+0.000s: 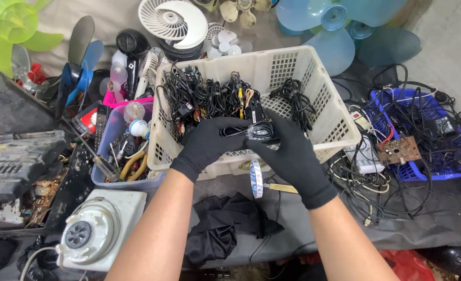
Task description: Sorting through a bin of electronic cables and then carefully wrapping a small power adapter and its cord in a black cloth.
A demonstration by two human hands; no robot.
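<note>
Matt black cloth gloves [293, 156], glossy black cable bundle [259, 131], cream plastic basket [334, 122]

The hands [251, 148] hold a cable bundle [256, 131] over the crate [334, 122]; a bin [113, 132] lies left; a basket [428, 169] right; a cloth [225, 224] below.

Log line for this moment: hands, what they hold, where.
left hand: gripping cable bundle | right hand: gripping same bundle | location: over front rim of white basket of coiled cables
</note>
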